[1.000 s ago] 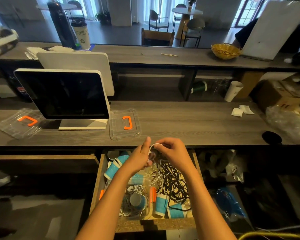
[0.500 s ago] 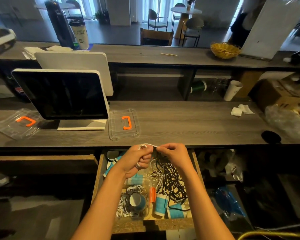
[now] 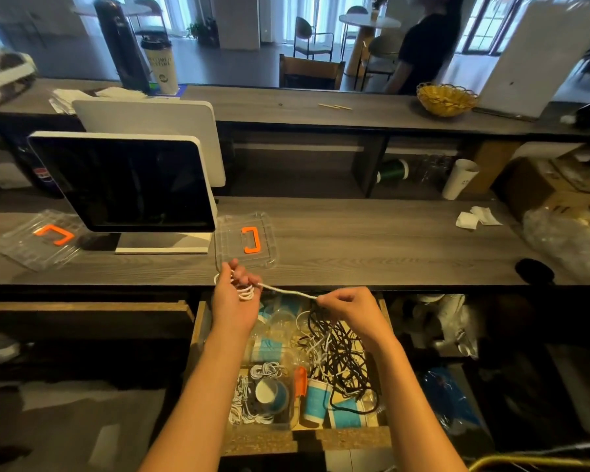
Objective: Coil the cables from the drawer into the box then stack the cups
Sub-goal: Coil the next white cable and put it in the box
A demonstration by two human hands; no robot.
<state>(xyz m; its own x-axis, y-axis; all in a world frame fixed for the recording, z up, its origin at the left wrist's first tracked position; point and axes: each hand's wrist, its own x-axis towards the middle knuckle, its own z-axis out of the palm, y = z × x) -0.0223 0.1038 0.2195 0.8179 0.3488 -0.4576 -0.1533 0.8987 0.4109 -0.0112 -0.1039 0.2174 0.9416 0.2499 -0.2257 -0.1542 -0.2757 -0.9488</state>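
Above the open drawer (image 3: 288, 434), the hands had drawn apart since half a second earlier, when they met at the middle. Left hand (image 3: 234, 301) had shifted up toward the surface (image 3: 372, 247) edge, its fingers curled round several loops of white cable (image 3: 286, 291). Right hand (image 3: 353, 310) had moved right, fingers pinching the cable, now stretched taut between them. Black cables (image 3: 341, 356), blue cups (image 3: 315, 400) and the clear box (image 3: 263, 396) lay unchanged in the drawer.

White cable (image 3: 286, 290) stretched taut above open drawer (image 3: 198, 330), several loops gathered at its left end. Black cables (image 3: 341, 356) tangled in drawer. Blue cups (image 3: 315, 400) beside clear box (image 3: 288, 373).
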